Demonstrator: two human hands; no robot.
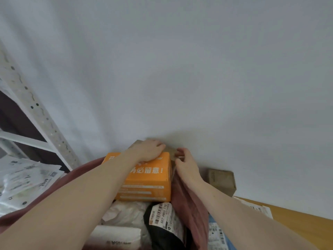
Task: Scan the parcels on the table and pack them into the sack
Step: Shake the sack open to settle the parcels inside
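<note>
Head view: orange box pushed into sack

Head camera looks down both forearms at a dull red sack (187, 199), mouth open toward 6 o'clock. An orange box (149, 179) lies in the mouth at centre. Left hand (149, 150) rests on the box's far top edge, fingers curled over it, gripping; judged to be seating it deeper. Behind it at 12 o'clock a brown parcel (172, 152) shows only a corner.

Right hand (185, 164), at 1 o'clock from the box, has fingers curled at the sack's rim; cannot tell whether it pinches cloth or touches the brown parcel. Likely it holds the mouth wide.

Already in the sack, toward 6 o'clock: a black bag parcel (165, 224) with white label, and pale bag parcels (124, 215).

Room: wall just beyond the hands at 12, so little clearance there. A small brown carton (221, 181) sits at 3 o'clock, near the wooden table (297, 219). Metal shelving (36, 112) at 9 o'clock; labelled mail bags (27, 181) lie below it, apart from the sack.
</note>
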